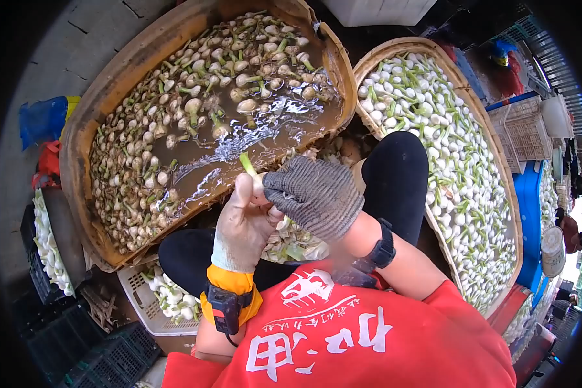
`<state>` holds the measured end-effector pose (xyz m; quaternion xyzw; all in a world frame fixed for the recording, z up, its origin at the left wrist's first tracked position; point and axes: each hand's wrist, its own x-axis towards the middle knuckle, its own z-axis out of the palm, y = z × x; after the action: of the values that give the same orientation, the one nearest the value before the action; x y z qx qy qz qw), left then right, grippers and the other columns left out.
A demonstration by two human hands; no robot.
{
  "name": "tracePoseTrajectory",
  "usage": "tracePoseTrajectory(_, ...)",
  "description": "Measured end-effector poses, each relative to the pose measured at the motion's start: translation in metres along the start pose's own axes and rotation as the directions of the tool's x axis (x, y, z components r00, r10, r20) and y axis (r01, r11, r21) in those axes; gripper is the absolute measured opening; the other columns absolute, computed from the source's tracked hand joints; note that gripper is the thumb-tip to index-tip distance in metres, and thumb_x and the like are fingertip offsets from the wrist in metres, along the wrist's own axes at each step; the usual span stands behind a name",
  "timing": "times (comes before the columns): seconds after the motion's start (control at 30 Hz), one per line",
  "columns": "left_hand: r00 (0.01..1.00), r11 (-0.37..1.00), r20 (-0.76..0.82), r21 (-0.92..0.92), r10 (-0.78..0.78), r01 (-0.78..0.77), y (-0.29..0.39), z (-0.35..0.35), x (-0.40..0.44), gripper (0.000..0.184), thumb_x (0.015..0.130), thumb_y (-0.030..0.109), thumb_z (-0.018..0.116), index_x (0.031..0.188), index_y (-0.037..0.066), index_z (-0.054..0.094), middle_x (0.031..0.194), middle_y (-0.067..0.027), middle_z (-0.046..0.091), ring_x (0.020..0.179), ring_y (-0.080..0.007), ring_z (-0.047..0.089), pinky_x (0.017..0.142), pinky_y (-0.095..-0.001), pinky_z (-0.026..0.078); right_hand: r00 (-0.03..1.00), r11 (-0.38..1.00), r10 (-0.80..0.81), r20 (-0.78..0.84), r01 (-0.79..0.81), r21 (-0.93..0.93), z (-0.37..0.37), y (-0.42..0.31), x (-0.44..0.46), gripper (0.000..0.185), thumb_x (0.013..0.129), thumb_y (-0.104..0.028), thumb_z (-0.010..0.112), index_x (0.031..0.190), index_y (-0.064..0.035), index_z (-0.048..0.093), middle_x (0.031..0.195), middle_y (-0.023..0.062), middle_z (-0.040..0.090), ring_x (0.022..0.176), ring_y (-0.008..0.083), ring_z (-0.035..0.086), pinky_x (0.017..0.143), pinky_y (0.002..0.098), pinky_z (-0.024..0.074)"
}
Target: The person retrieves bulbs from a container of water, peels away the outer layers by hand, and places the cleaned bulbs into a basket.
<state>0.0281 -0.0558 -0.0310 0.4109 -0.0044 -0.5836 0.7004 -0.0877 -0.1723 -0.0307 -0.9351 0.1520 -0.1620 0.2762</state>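
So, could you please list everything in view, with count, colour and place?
held bulb: one, white and green, between hands
large tub: one, brown, upper left
dirty bulbs: many, tan, in large tub
shallow tub: one, tan, right
clean bulbs: many, white and green, in shallow tub
basket: one, white, lower left
crates: several, dark, lower left
Picture edges are partly unclear.
shirt: one, red, bottom
knees: two, black, beside hands
left hand: one, pale glove, centre
right hand: one, grey glove, centre
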Motion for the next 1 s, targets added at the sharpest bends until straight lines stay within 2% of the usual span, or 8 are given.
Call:
tracePoseTrajectory(0.37,0.986,0.994,0.159,-0.108,0.05,-0.033,-0.007,0.007,-0.039,0.048,0.102,0.038,0.042,0.129,-0.002,0.047,0.106,-0.0112,0.058,0.089,-0.0208,0.057,0.075,-0.0334,0.046,0.978,0.998,0.014,-0.21,-0.025,-0.054,-0.014,-0.034,-0.008,0.014,0.078,-0.024,0.066,0.087,-0.0136,0.067,0.083,0.0084,0.061,0.077,0.0285,0.062,0.065,0.0397,0.0503)
tracePoseTrajectory(0.5,0.919,0.987,0.392,-0.156,0.034,0.03,-0.01,-0.004,-0.047,0.054,0.1,0.041,0.043,0.127,-0.006,0.046,0.106,-0.0164,0.056,0.087,-0.0241,0.054,0.075,-0.0326,0.044,0.722,0.988,0.12,-0.681,-0.153,0.012,-0.057,0.009,0.034,0.011,0.084,-0.019,0.064,0.086,-0.0078,0.065,0.08,0.011,0.064,0.073,0.0289,0.063,0.065,0.037,0.0502)
tracePoseTrajectory(0.63,0.951,0.971,0.3,-0.241,0.068,0.007,-0.008,0.005,-0.059,0.056,0.101,0.044,0.041,0.125,-0.006,0.046,0.104,-0.0163,0.055,0.086,-0.0245,0.054,0.077,-0.032,0.043,0.854,0.95,-0.11,-0.509,-0.06,-0.306,-0.061,0.031,0.014,0.01,0.085,-0.019,0.069,0.089,-0.0103,0.071,0.084,0.0064,0.065,0.078,0.024,0.063,0.066,0.0343,0.0502)
tracePoseTrajectory(0.7,0.983,0.973,0.164,-0.227,0.079,-0.04,-0.014,0.004,-0.058,0.058,0.102,0.048,0.036,0.126,-0.004,0.047,0.105,-0.0144,0.055,0.085,-0.0244,0.053,0.077,-0.0318,0.043,0.935,0.979,-0.202,-0.291,0.204,-0.024,-0.035,-0.004,-0.012,0.016,0.085,-0.028,0.065,0.097,-0.0186,0.071,0.088,0.0033,0.064,0.081,0.0246,0.063,0.067,0.0375,0.0507)
tracePoseTrajectory(0.73,0.969,0.865,0.102,0.436,0.226,-0.248,-0.014,0.001,-0.061,0.054,0.103,0.046,0.035,0.125,-0.002,0.049,0.107,-0.0131,0.057,0.094,-0.0267,0.055,0.081,-0.0364,0.044,0.946,0.985,-0.146,-0.29,0.165,0.045,-0.029,-0.027,-0.024,0.02,0.084,-0.03,0.065,0.099,-0.0185,0.071,0.092,0.0034,0.065,0.084,0.0244,0.063,0.07,0.0375,0.0508)
tracePoseTrajectory(0.77,0.917,0.333,0.149,0.9,0.37,-0.281,-0.013,-0.002,-0.064,0.05,0.105,0.044,0.033,0.124,0.001,0.051,0.11,-0.0118,0.059,0.102,-0.0291,0.057,0.086,-0.041,0.046,0.951,0.98,-0.178,-0.253,0.196,0.046,-0.022,-0.037,-0.03,0.023,0.084,-0.031,0.064,0.101,-0.0177,0.071,0.095,0.0042,0.066,0.084,0.025,0.063,0.071,0.037,0.0506)
tracePoseTrajectory(0.83,0.985,0.983,0.119,-0.148,0.128,-0.11,-0.02,0.008,-0.059,0.052,0.104,0.046,0.034,0.122,0.0,0.053,0.114,-0.0135,0.06,0.108,-0.03,0.058,0.09,-0.0436,0.047,0.957,0.978,-0.206,-0.203,0.206,-0.019,-0.011,-0.042,-0.032,0.024,0.08,-0.032,0.07,0.1,-0.0181,0.073,0.086,0.0063,0.066,0.076,0.0267,0.064,0.063,0.0391,0.0507)
tracePoseTrajectory(1.0,0.977,0.976,0.177,-0.2,0.122,-0.086,-0.024,-0.001,-0.06,0.056,0.104,0.049,0.033,0.123,-0.001,0.052,0.114,-0.0145,0.06,0.103,-0.0283,0.06,0.091,-0.0399,0.048,0.959,0.969,-0.238,-0.156,0.225,-0.098,-0.001,-0.04,-0.035,0.016,0.082,-0.031,0.066,0.09,-0.0175,0.071,0.08,0.007,0.065,0.072,0.0277,0.064,0.061,0.0415,0.0497)
